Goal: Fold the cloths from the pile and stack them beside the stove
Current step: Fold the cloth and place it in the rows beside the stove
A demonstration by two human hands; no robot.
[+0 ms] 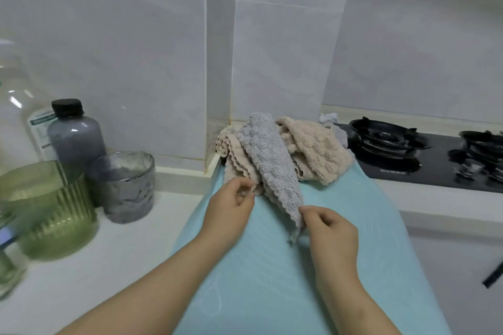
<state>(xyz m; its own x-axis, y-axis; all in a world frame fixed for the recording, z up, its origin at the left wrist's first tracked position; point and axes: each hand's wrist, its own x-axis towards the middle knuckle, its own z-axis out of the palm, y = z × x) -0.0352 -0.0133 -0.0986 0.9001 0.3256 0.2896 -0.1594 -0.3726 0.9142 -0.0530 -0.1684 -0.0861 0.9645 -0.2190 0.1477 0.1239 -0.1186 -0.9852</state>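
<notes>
In the head view, the right hand [329, 228] pinches the tip of a fluffy, scallop-edged grey cloth [266, 160] draped off the pile [315, 149] just beyond both hands. The left hand [231, 198] pinches an edge in the pile; which cloth, I cannot tell. Pulling could drag tangled beige terry pieces across the smooth teal mat [272, 275] toward the stove [386, 144], beyond the right hand.

Soft even indoor light, faint shadows, slight overall blur, wide-angle bending at edges, glare on bottle [16, 106]
</notes>
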